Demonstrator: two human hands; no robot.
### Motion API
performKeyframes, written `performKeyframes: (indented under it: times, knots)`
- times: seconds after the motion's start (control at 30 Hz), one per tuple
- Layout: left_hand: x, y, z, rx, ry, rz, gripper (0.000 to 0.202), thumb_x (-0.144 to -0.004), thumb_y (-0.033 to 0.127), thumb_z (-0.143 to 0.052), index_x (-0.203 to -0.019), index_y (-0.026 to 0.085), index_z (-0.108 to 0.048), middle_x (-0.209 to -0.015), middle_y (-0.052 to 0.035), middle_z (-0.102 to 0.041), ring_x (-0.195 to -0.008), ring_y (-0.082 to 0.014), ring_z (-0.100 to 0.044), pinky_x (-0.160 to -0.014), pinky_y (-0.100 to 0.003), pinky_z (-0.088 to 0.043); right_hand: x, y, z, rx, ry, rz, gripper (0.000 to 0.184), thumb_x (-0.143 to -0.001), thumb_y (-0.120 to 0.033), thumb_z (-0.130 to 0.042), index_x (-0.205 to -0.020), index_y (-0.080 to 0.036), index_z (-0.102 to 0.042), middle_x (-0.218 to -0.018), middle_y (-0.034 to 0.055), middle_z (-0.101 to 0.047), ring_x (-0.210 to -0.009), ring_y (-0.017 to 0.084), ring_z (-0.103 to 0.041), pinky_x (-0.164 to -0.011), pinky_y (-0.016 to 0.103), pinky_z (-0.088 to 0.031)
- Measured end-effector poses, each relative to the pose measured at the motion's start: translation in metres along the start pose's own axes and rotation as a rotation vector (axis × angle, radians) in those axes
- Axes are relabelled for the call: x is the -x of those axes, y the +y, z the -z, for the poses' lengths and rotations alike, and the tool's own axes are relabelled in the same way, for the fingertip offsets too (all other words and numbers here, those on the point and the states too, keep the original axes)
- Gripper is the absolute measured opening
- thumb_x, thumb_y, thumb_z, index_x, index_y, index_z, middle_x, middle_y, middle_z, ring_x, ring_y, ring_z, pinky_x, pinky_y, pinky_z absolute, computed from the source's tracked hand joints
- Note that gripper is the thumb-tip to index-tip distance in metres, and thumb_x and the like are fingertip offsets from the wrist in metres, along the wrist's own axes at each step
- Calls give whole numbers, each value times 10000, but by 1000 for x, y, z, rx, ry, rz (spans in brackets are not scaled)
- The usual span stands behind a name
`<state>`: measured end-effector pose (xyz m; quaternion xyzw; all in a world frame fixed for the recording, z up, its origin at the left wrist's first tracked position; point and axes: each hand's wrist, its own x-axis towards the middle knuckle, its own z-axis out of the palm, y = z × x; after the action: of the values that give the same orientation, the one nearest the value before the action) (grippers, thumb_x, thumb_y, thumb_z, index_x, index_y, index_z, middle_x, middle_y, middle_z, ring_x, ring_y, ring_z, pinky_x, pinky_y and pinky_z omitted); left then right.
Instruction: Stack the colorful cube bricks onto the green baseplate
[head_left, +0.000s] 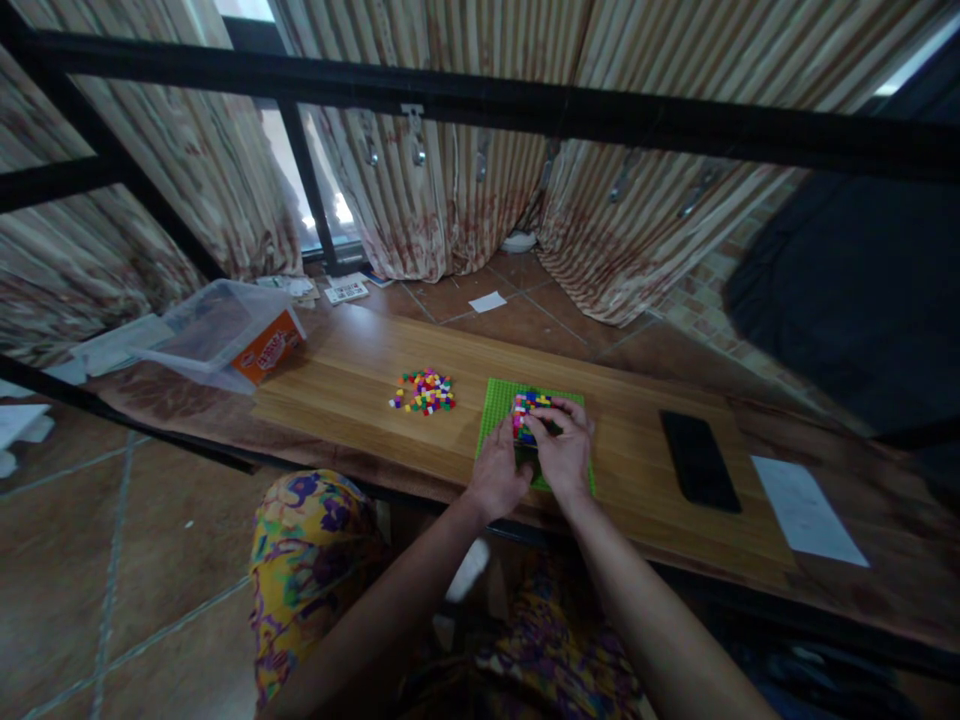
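Note:
A green studded baseplate [491, 400] lies on the wooden board, with a block of small multicoloured building bricks [523, 405] on it. My left hand [496, 475] is against the left side of this brick block, fingers along its edge and thumb bent in toward it. From the right, my right hand [566, 452] reaches over the block, its thumb and forefinger bent together at the top. Whatever is between those fingertips is too small to make out. A pile of loose coloured bricks [429, 392] lies to the left of the baseplate.
The wooden board [352, 400] rests on a brown cloth-covered surface. A clear plastic box [210, 340] with an orange label stands at its left end. To the right lie a black phone [699, 460] and a white paper [810, 510]. A dark metal rail [480, 95] crosses above.

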<state>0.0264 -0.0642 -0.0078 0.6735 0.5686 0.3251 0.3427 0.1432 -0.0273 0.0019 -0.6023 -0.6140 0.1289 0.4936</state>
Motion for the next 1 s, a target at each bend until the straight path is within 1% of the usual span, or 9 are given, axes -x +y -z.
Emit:
performKeyframes:
  times: [0.17,0.3,0.47,0.6,0.7,0.8,0.9,0.93,1.0]
  knots:
    - [1,-2,-1,28,7,5,786,-725,187,-548,-1450,57,-276,-1486,-199,-377,-1399,-277,-323,-1171,-430,-261,-2,-2,-2,-22,3,-59,116,-757,-332,-687,-769,-227,-734,-1059,63,-576,-1073,227,-507,-989,402,-330]
    - [1,-3,-1,40,17,0,789,-719,182,-557,-1450,67,-283,-1477,-197,-391,-1385,-281,-346,-1164,-439,-275,-4,-1,-3,-10,-12,-63,107,-745,-333,-689,-742,-237,-736,-1050,61,-568,-1074,235,-505,-1002,422,-316]
    - [-1,2,3,72,31,25,724,-720,180,-577,-1411,107,-375,-1457,-172,-429,-1376,-286,-361,-1160,-449,-280,-7,0,0,-69,-35,-64,171,-735,-402,-688,-757,-241,-742,-1046,66,-589,-1046,237,-523,-982,426,-351]
    - [8,2,13,111,62,68,648,-751,198,-584,-1377,116,-437,-1411,-170,-484,-1329,-276,-430,-1129,-428,-331,-3,2,16,-203,74,-130,251,-779,-442,-642,-830,-216,-739,-1014,72,-624,-1009,222,-560,-946,409,-404]
    - [20,-13,31,165,143,111,569,-784,206,-572,-1344,159,-480,-1337,-138,-559,-1199,-233,-553,-1030,-381,-438,12,8,34,-213,124,-138,273,-788,-452,-635,-815,-199,-734,-1006,81,-641,-997,228,-577,-916,412,-426]
    - [26,-37,63,134,332,248,482,-797,177,-557,-1276,137,-533,-1176,-129,-650,-1057,-207,-628,-929,-339,-492,33,17,53,-204,91,-149,290,-793,-464,-629,-805,-192,-730,-962,85,-659,-941,227,-600,-871,407,-452]
    - [22,-60,103,-89,539,389,401,-807,170,-532,-1204,146,-574,-1042,-98,-683,-965,-203,-648,-891,-330,-494,55,23,67,-188,73,-201,285,-782,-472,-638,-798,-199,-720,-974,86,-664,-939,234,-612,-872,413,-460]
    - [18,-66,114,-181,574,433,404,-800,166,-536,-1202,140,-573,-1038,-105,-679,-964,-213,-644,-886,-339,-491,60,23,70,-184,70,-223,282,-780,-475,-639,-799,-205,-718,-981,86,-664,-940,237,-614,-872,416,-462]
    - [8,-75,133,-324,569,464,422,-781,147,-545,-1202,119,-571,-1094,-135,-655,-1004,-230,-626,-897,-349,-481,69,23,74,-176,52,-249,275,-777,-480,-639,-801,-216,-714,-988,86,-665,-941,245,-617,-870,422,-467]
